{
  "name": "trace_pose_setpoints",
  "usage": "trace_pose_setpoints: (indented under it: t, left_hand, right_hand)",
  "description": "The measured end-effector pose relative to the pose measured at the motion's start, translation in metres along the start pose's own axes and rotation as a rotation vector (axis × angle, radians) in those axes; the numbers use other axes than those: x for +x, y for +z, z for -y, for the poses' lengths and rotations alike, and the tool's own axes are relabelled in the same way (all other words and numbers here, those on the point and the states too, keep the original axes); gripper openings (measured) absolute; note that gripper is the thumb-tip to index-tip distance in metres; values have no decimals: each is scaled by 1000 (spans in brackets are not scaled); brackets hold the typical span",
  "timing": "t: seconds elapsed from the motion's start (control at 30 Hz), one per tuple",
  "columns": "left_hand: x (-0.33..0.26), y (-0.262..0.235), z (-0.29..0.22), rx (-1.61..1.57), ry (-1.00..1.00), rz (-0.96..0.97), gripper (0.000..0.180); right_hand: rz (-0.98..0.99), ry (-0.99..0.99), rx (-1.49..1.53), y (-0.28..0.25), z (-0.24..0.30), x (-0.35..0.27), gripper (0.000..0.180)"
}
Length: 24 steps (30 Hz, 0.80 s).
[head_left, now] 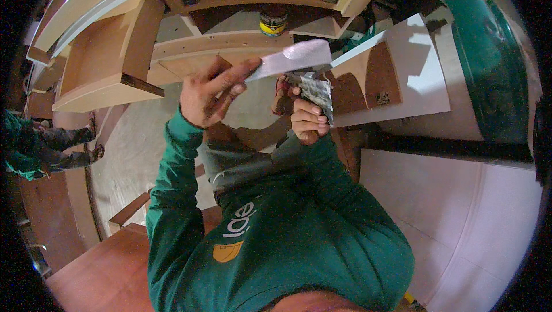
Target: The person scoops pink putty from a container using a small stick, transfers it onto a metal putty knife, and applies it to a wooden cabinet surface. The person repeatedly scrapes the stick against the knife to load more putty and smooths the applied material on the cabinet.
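My left hand (215, 90) pinches the near end of a pale, flat strip (296, 59) between thumb and fingers. The strip slants up to the right, its far end above my right hand. My right hand (310, 119) is closed on a grey, smeared flat piece (316, 94), thin and rough at its edges; its exact kind is unclear. The strip's right part lies just over the top of this piece, and I cannot tell whether they touch. Both are held in the air in front of my knees.
Ahead stands a wooden cabinet frame with an open drawer (98, 62) on the left. A yellow and black can (273, 23) sits inside it. White panels (417, 70) lean at the right beside a green curved object (489, 64). Another person (52, 145) is at far left.
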<state>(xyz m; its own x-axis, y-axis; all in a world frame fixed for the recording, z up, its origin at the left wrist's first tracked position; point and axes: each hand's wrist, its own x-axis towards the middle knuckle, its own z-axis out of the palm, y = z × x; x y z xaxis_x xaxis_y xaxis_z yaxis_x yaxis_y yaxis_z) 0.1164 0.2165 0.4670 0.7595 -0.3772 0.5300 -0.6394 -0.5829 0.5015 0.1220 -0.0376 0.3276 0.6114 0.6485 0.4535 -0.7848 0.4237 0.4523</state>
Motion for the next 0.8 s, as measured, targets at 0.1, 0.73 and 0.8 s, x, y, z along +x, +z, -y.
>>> trace_pose_setpoints:
  t: [0.1,0.73,0.8]
  left_hand:
    - [0,-7,-1,-18,16,-40,48]
    - [1,0,-11,44,293,177,70]
    - [4,-9,-9,32,272,121,67]
  right_hand:
    - [-35,-23,1,9,3,-2,42]
    - [186,504,416,-11,-35,18,33]
    - [164,495,398,-11,-36,13,43]
